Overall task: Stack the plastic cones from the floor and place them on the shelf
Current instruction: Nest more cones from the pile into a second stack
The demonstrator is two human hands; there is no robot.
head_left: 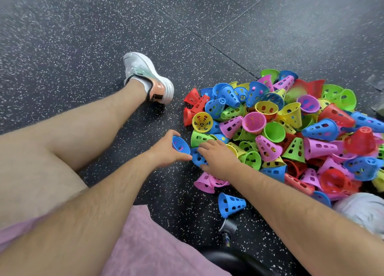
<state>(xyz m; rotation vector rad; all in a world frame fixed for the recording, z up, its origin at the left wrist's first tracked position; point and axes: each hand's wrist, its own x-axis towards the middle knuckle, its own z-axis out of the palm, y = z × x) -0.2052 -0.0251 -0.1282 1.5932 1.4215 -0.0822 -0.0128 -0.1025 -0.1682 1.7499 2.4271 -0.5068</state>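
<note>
A big heap of perforated plastic cones (291,126) in blue, red, yellow, green and pink lies on the dark speckled floor at the right. My left hand (166,151) grips a blue cone (180,144) at the heap's left edge, its wide mouth facing up toward me. My right hand (218,157) lies over a second blue cone (197,157) right beside it, fingers curled round it. The two blue cones touch. A lone blue cone (230,205) lies apart on the floor under my right forearm. No shelf is in view.
My bare leg stretches across the left, ending in a white sneaker (149,76). Pink shorts (145,244) fill the lower middle. A black chair base with a caster (227,230) sits near the bottom edge. A grey-white bundle (363,209) lies at the right.
</note>
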